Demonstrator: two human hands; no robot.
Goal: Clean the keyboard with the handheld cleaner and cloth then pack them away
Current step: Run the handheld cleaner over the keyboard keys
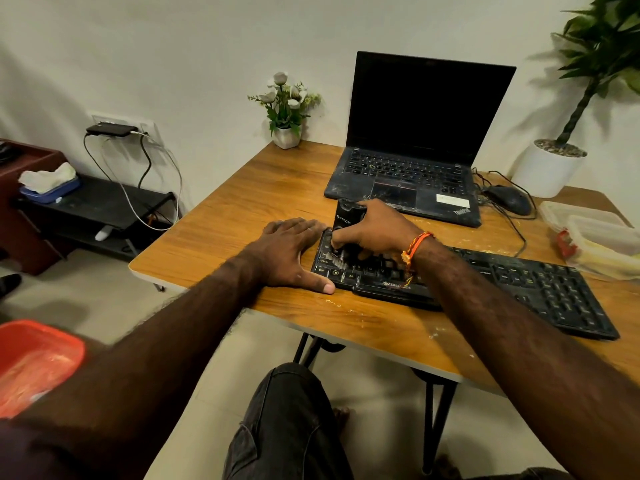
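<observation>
A: What do we see of the left hand [290, 252]?
B: Fingers straight and flat on the table [242, 202], thumb against the keyboard [485, 282] at its nine o'clock end.
A: And the right hand [374, 230]?
B: We see it curled round the handheld cleaner [346, 220], upright, brush on the keys, laptop [415, 143] at twelve o'clock.

The bench [249, 202] has a smooth wood-grain top with a soft sheen. The keyboard [540, 289] is matt black plastic, dusty and smeared, and the handheld cleaner [346, 216] a glossier black plastic. The laptop [408, 174] deck looks scuffed.
</observation>
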